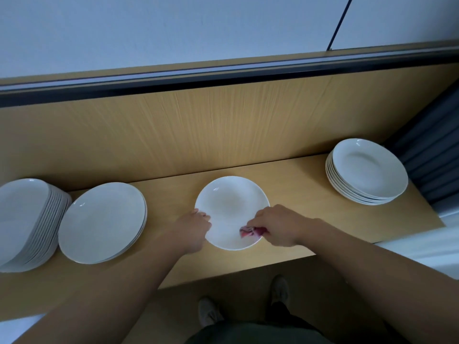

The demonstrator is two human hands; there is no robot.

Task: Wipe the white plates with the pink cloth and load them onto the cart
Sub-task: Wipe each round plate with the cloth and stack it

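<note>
A single white plate (pixel 229 206) lies flat on the wooden shelf (pixel 298 189) in front of me. My left hand (pixel 193 228) grips its left rim. My right hand (pixel 278 225) is closed on the pink cloth (pixel 249 232), which is bunched up and pressed onto the plate's lower right part. Only a small piece of the cloth shows under my fingers. No cart is in view.
A short stack of white plates (pixel 103 222) sits to the left, beside a taller leaning stack (pixel 24 219) at the far left. Another stack of deep plates (pixel 367 170) stands at the right end. A wooden back panel (pixel 223 125) rises behind the shelf. My shoes show below.
</note>
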